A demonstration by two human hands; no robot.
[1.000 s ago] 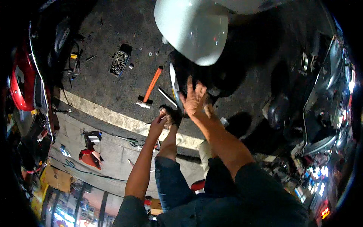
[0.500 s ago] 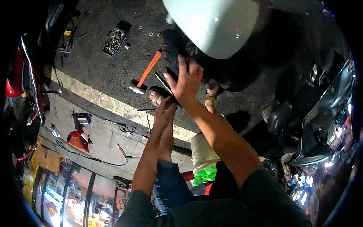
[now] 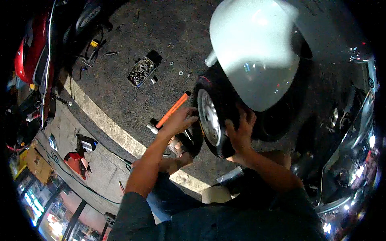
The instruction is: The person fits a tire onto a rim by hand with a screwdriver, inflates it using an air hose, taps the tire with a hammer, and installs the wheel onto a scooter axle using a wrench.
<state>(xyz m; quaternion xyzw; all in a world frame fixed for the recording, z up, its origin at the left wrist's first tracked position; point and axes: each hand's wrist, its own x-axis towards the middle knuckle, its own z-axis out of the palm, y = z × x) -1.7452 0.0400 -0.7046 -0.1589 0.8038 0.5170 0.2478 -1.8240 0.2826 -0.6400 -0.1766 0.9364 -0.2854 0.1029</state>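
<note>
A scooter-type wheel (image 3: 209, 117), silver-rimmed with a black tyre, stands under a smooth white body panel (image 3: 257, 60). My right hand (image 3: 240, 134) grips the tyre's near right part, thumb toward the rim and fingers over the tread. Beside the tyre's left edge is my left hand (image 3: 181, 121), its fingers apart and loosely bent; whether the fingertips touch the rubber is unclear. Just under that hand lies a hammer (image 3: 173, 109) with an orange handle, its metal head partly hidden behind my wrist. A thin metal rod (image 3: 188, 136) shows between my left hand and my sandalled foot.
A small tray (image 3: 142, 71) of nuts and sockets sits on the asphalt, with loose washers (image 3: 181, 73) near it. A pale painted line (image 3: 108, 128) separates asphalt from paving. A red scooter (image 3: 30, 60) stands far left, and a dark vehicle (image 3: 341, 168) at right.
My hands have separated: the right moved onto the tyre, the left to the wheel's left side. The wheel's rim face has come into view. My view has shifted, and my legs are bent lower.
</note>
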